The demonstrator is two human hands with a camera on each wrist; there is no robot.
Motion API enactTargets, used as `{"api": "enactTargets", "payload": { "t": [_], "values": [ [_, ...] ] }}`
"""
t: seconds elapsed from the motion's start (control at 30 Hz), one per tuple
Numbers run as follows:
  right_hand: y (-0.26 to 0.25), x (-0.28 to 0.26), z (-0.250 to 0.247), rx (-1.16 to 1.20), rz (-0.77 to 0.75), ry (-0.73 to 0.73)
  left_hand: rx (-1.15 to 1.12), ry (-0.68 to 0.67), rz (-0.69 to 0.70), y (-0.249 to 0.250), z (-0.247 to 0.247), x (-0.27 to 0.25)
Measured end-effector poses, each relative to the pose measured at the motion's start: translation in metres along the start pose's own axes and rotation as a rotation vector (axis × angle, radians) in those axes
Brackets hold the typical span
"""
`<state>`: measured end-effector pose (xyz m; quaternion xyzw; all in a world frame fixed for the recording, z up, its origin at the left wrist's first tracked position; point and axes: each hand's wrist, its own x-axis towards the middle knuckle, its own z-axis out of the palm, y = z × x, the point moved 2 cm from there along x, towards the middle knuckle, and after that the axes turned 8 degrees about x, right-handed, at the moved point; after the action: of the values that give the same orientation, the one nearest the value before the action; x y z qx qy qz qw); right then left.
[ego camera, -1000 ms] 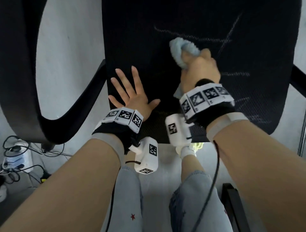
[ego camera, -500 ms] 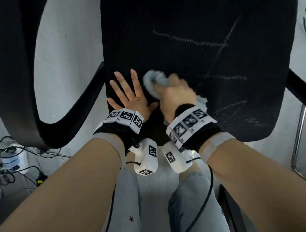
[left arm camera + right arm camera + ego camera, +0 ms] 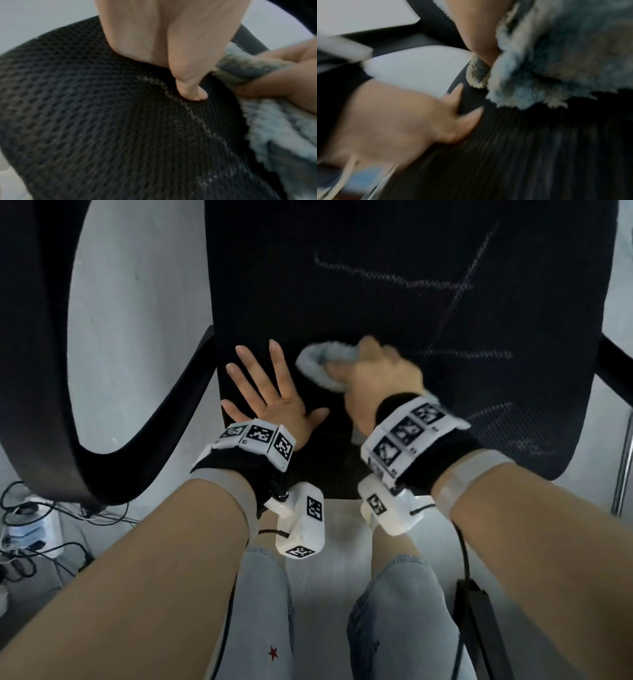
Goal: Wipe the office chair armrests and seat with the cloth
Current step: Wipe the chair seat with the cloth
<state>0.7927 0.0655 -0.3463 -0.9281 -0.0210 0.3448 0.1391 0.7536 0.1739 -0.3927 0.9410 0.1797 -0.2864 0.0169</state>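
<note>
Left armrest (image 3: 113, 419): black curved loop at the far left of the head view, untouched, well apart from both hands. Cables and a power strip (image 3: 24, 529) lie on the floor below it.

Left hand (image 3: 270, 402): flat on the seat (image 3: 479, 405) near its front-left edge, fingers spread and straight, holding nothing. Left wrist view shows the thumb pressed into the black mesh. Likely purpose: to brace the chair so it does not roll or swivel under the wiping, and to carry some body weight while leaning in.

Cloth (image 3: 325, 364): pale blue-grey, fluffy, bunched into a wad, lying on the seat just right of the left hand's fingers. A loose tail shows by the right wrist.

Right hand (image 3: 380, 378): grip is curled around the cloth, knuckles up, pressing it onto the mesh. Bunching probably gives a firm pad with more pressure than a flat sheet. Hand and right wrist view are blurred, so a stroke is probably under way.

Seat, right of the hands: pale chalky streaks (image 3: 394, 278) cross the mesh, some further back, some toward the right edge. Judgement: seat only partly wiped. Right armrest (image 3: 616, 371) only just in view at the edge.
</note>
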Motion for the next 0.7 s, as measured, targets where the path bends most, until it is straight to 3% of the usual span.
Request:
{"api": "enactTargets", "payload": {
  "t": [0.07,0.1,0.17,0.27,0.33,0.37,0.43,0.47,0.5,0.57,0.63,0.7],
  "values": [
    [0.02,0.01,-0.019,0.087,0.271,0.129,-0.044,-0.153,0.072,0.0,0.006,-0.001],
    [0.02,0.012,-0.019,0.132,0.324,0.145,-0.05,-0.156,0.061,-0.004,-0.001,-0.001],
    [-0.001,0.005,-0.008,0.128,0.217,0.057,-0.071,-0.132,0.048,-0.003,0.01,0.002],
    [-0.02,-0.013,0.012,-0.086,-0.149,-0.049,-0.1,0.079,-0.033,0.001,0.007,-0.001],
    [-0.001,0.0,-0.001,-0.108,-0.102,-0.011,-0.062,-0.004,0.007,0.002,0.007,-0.001],
    [0.011,0.009,-0.012,-0.062,0.018,0.051,-0.053,-0.084,0.046,0.002,0.007,-0.002],
    [0.024,0.02,-0.025,0.04,0.246,0.151,-0.019,-0.107,0.047,-0.003,0.003,-0.003],
    [0.019,0.02,-0.021,0.07,0.264,0.138,-0.015,-0.089,0.042,-0.003,0.008,-0.003],
    [0.007,0.015,-0.013,0.083,0.224,0.09,-0.017,-0.06,0.037,-0.001,0.01,-0.003],
    [-0.018,-0.003,0.011,0.026,0.006,-0.023,0.02,0.118,-0.054,0.005,0.01,-0.005],
    [-0.02,-0.012,0.02,-0.096,-0.174,-0.052,0.005,0.072,-0.103,0.004,-0.002,-0.007],
    [-0.001,0.002,0.005,-0.097,-0.077,-0.008,0.017,0.054,-0.017,0.004,0.006,-0.001]
  ]
}}
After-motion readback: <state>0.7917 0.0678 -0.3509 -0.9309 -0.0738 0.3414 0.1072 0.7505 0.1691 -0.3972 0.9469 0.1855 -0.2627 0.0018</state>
